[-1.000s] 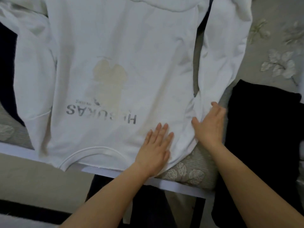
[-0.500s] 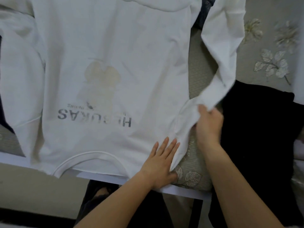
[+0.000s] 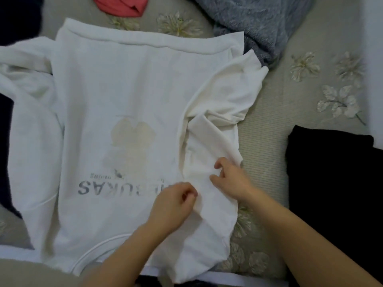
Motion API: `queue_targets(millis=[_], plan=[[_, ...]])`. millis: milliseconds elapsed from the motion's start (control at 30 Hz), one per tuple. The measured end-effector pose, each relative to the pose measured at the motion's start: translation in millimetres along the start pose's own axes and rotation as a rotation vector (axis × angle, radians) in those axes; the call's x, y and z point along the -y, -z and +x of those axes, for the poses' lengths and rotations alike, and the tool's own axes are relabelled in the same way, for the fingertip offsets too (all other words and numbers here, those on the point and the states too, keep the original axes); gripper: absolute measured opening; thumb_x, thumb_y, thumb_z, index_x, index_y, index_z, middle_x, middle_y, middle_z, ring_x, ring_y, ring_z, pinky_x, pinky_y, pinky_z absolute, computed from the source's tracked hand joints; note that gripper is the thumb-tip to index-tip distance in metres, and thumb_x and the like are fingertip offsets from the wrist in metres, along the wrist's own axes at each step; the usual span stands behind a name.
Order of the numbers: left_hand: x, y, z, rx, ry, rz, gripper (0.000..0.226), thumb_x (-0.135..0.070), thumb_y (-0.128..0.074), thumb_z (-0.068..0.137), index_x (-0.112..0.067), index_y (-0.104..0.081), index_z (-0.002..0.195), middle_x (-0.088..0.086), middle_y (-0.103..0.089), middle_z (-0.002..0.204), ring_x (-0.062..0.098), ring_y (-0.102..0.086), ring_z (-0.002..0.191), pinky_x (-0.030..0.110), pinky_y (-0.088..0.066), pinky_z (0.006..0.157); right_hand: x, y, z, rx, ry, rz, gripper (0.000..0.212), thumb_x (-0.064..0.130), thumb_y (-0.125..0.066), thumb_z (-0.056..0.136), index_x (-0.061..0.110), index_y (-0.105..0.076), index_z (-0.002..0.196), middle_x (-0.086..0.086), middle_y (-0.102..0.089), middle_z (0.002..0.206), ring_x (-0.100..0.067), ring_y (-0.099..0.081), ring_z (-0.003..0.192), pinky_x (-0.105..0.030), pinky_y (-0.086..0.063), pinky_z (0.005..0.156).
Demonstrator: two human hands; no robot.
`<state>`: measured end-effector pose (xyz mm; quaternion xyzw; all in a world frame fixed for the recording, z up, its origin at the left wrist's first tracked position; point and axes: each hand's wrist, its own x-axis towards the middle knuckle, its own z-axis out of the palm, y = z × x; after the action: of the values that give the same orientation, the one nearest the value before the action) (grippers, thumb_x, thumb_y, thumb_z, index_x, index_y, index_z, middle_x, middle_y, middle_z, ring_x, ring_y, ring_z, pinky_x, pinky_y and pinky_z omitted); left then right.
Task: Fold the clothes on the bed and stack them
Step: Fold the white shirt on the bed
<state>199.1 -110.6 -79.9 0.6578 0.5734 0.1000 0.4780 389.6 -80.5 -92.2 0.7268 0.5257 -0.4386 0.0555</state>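
Sleeve [image 3: 213, 121] now across sweatshirt [image 3: 103, 100], pinched by left hand [image 3: 172, 204], right hand [image 3: 233, 182]

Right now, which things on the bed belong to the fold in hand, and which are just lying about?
In hand: white sweatshirt, its sleeve folded inward, left hand and right hand both gripping that sleeve.
Lying about: black garment at right, grey fleece and red cloth at the far edge, flowered bedcover beneath.
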Motion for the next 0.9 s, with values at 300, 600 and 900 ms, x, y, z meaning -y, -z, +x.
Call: queue_targets(millis=[300,600,900], plan=[[-34.5,71.4,165.5,-0.267,0.324,-0.436,0.044,-0.033,-0.06,0.087,-0.009,-0.058,0.125,0.006,-0.063,0.115,0.023,-0.06,0.107,0.038,-0.048,0.096,15.7,-5.7,9.7,0.107,0.009,-0.312,0.072,0.052,-0.06,0.086,0.011,-0.025,0.135,-0.018,-0.041,0.133,-0.033,-0.042,0.122,-0.038,-0.036,0.098],[-94.3,69.6,181.0,-0.392,-0.038,-0.479,0.026,-0.027,-0.061,0.092,-0.018,-0.057,0.067,-0.01,-0.055,0.062,0.004,-0.05,0.058,0.021,-0.043,0.06,15.3,-6.0,9.2,0.091,0.021,-0.312,0.083,0.055,-0.057,0.087,0.01,-0.017,0.143,-0.018,-0.039,0.137,-0.033,-0.041,0.125,-0.039,-0.035,0.102],[36.4,123.0,120.2,-0.487,0.589,-1.195,0.005,-0.013,-0.056,0.085,-0.012,-0.056,0.08,0.002,-0.058,0.073,0.018,-0.059,0.072,0.026,-0.054,0.06,24.7,-3.2,12.9,0.156,-0.016,-0.383,0.079,0.055,-0.055,0.088,0.008,-0.019,0.141,-0.019,-0.041,0.136,-0.032,-0.042,0.124,-0.037,-0.037,0.101]])
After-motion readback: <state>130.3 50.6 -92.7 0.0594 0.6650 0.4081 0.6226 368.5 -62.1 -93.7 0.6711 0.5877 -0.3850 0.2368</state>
